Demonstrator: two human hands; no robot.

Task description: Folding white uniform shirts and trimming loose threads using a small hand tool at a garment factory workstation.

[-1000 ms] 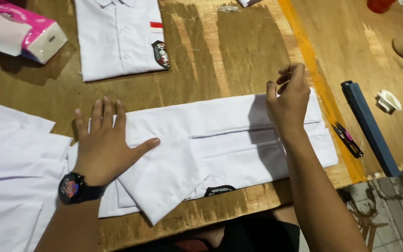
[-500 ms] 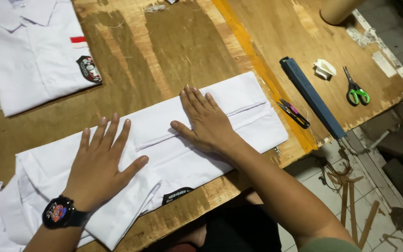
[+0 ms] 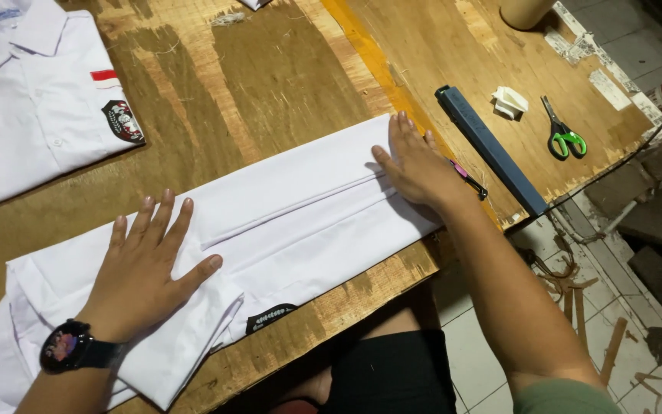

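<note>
Here both hands (image 3: 147, 268) (image 3: 417, 165) flatten shirt (image 3: 300, 222)

My right hand (image 3: 415, 165) has slid from the middle of the folded white shirt (image 3: 300, 215) out to its far end, pressing flat near the blue bar (image 3: 490, 149).

On the worn wooden tabletop (image 3: 285, 84) you had a folded white badged shirt (image 3: 40, 100) at far left, a long blue-grey bar (image 3: 492, 149), green-handled scissors (image 3: 563, 132) and a small white folded scrap (image 3: 509, 102) to its right.
</note>
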